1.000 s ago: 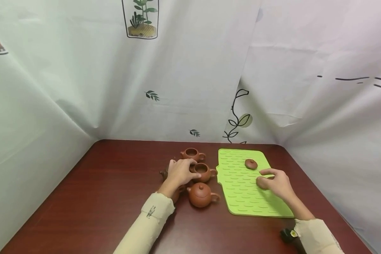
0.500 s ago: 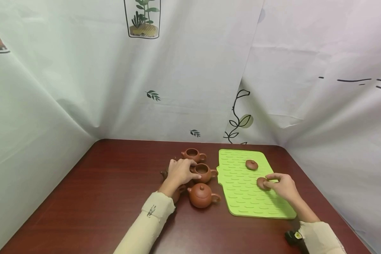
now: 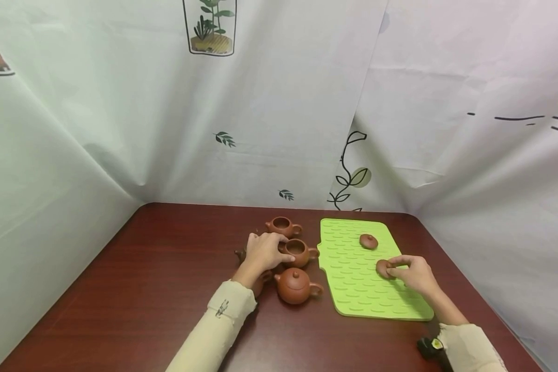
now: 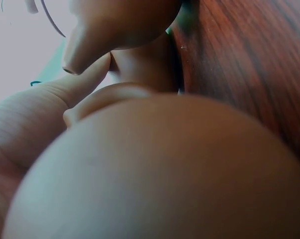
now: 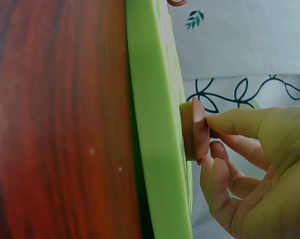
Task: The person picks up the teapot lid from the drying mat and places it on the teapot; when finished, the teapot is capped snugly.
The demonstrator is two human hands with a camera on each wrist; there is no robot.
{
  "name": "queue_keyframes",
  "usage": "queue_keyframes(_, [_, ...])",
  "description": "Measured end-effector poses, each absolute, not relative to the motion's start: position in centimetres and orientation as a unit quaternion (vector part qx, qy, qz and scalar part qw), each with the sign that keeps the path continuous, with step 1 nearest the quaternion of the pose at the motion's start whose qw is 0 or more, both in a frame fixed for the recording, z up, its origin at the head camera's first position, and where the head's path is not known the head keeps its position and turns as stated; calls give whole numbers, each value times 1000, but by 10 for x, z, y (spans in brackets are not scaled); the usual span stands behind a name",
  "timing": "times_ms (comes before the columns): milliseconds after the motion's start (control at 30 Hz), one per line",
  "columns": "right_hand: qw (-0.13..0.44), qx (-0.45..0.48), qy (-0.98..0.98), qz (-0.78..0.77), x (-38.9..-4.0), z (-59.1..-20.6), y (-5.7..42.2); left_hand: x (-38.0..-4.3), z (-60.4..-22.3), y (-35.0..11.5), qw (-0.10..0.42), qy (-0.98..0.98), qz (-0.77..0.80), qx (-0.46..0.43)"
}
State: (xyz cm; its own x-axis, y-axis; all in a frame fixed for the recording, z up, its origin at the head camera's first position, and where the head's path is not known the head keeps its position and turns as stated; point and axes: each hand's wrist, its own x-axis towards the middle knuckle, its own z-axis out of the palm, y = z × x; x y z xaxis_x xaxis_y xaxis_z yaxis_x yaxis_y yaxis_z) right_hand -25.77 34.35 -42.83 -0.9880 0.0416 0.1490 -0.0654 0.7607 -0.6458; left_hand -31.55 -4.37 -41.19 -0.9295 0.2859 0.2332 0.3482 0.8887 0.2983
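Observation:
My left hand (image 3: 262, 253) is at the spout side of a lidless brown teapot (image 3: 298, 254), its thumb and forefinger on either side. Under that wrist a rounded teapot (image 4: 159, 169) fills the left wrist view; in the head view the arm hides most of it. A lidded teapot (image 3: 294, 287) stands just in front of the lidless one. On the green mat (image 3: 349, 268), my right hand (image 3: 416, 274) pinches a small brown teapot lid (image 3: 383, 269). The right wrist view shows this lid (image 5: 199, 130) flat against the mat, thumb and fingertips at its knob.
Farther back stands another lidless teapot (image 3: 281, 226). A dark spout (image 3: 239, 255) peeks out left of the left hand. A second lid (image 3: 368, 241) lies higher on the mat. White printed cloth (image 3: 279, 103) rises behind the dark red table (image 3: 135, 289).
The right hand has moved slightly right and toward the front, its fingers now closed in on the lid's knob. The left hand and the teapots hold their places.

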Motion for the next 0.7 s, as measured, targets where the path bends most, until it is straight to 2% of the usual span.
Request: queue_keyframes(700, [87, 17, -931, 353, -261, -429, 334, -313, -409, -40, 79, -972, -161, -149])
